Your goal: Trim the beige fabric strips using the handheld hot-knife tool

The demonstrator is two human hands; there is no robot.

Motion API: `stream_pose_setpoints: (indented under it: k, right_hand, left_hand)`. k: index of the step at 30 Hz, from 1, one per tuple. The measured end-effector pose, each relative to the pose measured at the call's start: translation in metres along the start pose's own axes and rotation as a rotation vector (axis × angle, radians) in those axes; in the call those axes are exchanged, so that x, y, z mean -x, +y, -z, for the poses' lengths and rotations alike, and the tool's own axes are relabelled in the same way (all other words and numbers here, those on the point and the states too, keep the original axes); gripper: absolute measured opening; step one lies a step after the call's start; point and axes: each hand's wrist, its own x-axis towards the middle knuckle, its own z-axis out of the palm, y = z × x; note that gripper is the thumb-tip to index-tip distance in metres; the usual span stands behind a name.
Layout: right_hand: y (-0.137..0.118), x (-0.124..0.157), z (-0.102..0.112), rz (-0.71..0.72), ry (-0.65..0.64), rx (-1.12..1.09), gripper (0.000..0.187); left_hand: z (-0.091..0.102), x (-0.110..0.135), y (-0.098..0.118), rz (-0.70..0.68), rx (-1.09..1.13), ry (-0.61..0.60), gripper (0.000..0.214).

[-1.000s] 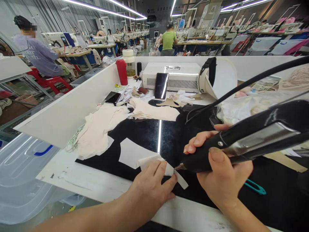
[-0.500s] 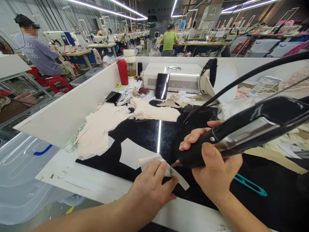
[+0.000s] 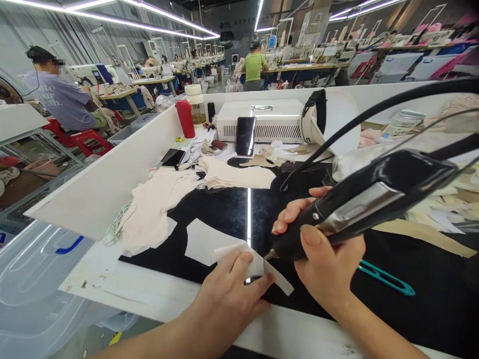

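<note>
My left hand [image 3: 232, 281] presses on a white fabric piece [image 3: 204, 243], its fingertips at a folded-over part and its thumb further along the strip. My right hand [image 3: 329, 259] is wrapped round a thick black corded handheld tool [image 3: 359, 199] with a silver lever along its side. Its small metal tip [image 3: 270, 255] points down-left and meets the fabric's edge just beyond my left fingers. Under the fabric lies a glossy black work surface [image 3: 239, 209]. A teal slotted plastic tool [image 3: 389, 279] lies to the right of my right hand.
Stacked pale fabric pieces [image 3: 149, 209] lie at the left, another stack [image 3: 237, 174] behind. A phone [image 3: 245, 135] leans on a white machine box [image 3: 262, 117] near a red bottle [image 3: 185, 118]. A black cable [image 3: 359, 122] arches at right. Co-workers sit beyond the low partition.
My view has shifted slightly. The gap between my left thumb and fingers shows more of the black surface. The tool's tip stays at the fabric's edge.
</note>
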Motion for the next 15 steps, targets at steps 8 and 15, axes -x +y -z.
stream_pose_setpoints:
  k: [8,15]
  right_hand:
    - [0.0,0.002,-0.004,-0.031,0.026,-0.057,0.055]
    - [-0.001,0.004,-0.004,-0.027,-0.016,-0.092,0.049]
  left_hand:
    - [0.006,-0.022,-0.006,0.004,0.053,-0.058,0.021]
    - [0.001,-0.017,-0.012,-0.027,0.036,-0.055,0.023]
